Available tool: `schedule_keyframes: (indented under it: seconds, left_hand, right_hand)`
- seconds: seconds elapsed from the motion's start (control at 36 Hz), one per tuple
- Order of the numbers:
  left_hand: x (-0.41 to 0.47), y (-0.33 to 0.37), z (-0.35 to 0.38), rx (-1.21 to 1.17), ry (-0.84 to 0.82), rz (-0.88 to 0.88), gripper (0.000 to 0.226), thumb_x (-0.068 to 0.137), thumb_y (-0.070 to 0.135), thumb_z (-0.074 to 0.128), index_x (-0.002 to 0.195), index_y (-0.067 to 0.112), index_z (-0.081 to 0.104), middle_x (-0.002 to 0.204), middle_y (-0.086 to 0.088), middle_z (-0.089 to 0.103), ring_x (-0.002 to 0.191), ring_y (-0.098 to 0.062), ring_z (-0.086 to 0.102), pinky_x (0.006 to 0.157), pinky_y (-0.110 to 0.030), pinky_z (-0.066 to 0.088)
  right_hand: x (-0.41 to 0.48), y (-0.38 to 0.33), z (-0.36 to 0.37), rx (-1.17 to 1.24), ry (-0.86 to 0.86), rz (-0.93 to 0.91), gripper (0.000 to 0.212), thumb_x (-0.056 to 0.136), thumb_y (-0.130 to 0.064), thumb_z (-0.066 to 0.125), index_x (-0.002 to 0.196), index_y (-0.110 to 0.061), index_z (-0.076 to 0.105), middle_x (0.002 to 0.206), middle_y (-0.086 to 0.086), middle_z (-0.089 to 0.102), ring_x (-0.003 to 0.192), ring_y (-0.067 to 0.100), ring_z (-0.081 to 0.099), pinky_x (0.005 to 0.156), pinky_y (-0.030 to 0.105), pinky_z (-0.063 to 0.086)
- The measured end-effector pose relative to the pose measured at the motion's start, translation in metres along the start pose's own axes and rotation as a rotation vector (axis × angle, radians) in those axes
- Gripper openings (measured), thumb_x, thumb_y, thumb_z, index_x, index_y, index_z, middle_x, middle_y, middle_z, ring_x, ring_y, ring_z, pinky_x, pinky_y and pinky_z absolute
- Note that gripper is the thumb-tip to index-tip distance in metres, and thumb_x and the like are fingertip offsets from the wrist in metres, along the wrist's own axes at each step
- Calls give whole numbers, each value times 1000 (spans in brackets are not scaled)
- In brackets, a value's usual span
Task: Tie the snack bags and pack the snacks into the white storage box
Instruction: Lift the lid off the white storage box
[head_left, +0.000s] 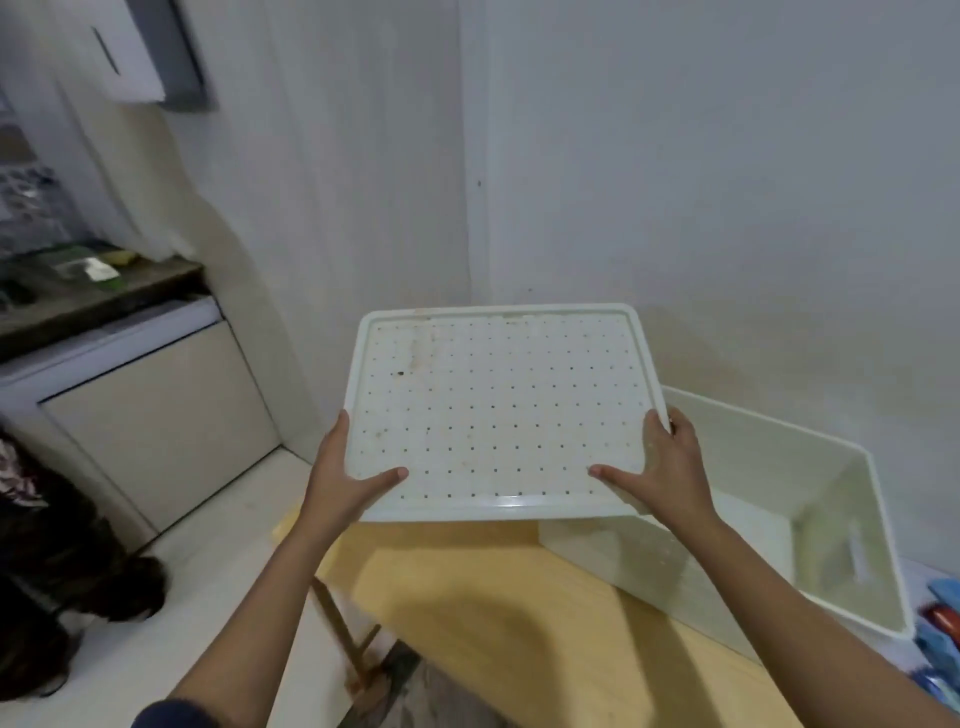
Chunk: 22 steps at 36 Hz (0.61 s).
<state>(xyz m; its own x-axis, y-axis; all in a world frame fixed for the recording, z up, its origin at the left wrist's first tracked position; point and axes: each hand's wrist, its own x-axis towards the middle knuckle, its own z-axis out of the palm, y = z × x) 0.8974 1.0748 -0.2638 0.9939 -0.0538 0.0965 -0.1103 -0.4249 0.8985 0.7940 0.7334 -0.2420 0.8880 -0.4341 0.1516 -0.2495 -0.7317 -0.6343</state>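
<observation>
Holding the lid (498, 410) clear of the white storage box (779, 422) is where the job sits now. My read: box opened, nothing packed. Left hand (348, 478) grips the lid's near-left corner, thumb on the dotted top, fingers round the side edge; right hand (660, 467) grips the near-right corner the same way. The lid is up off the table (493, 613), top face toward the camera, and it overlaps the box's left end in view. The box sits on the table to the right, below and just past the right hand, and what shows of its inside is bare. Snack packets (940, 618) lie at the far right beyond the box, blue and red, blurred — can't tell if any are tied. Left to do, I judge: park the lid, tie the bags, load the box.
</observation>
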Motion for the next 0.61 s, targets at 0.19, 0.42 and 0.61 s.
schedule_keyframes:
  seconds: [0.19,0.42,0.61]
  left_hand:
    - [-24,-55,-92,-46,185,-127,124,39,54,80,145,26,24,128,18,30,118,-6,36,98,-31,37]
    - [-18,-137,-141,88,154,-245,96,48,63,80,129,43,35,129,9,50,118,-15,49,94,-43,48]
    - [11,-195,-111,123,58,-367,92,48,58,82,125,35,38,122,5,52,111,-17,50,83,-34,49]
  right_hand:
    - [34,-77,99,-81,-238,-145,116,61,-67,70,147,-8,21,156,13,7,144,27,10,115,37,22]
    - [57,-112,199,-151,-437,-189,110,59,-69,71,140,-7,31,151,14,18,139,28,19,112,38,29]
    - [65,-79,244,-190,-560,-46,102,61,-62,75,137,-7,36,152,15,18,139,30,20,112,43,31]
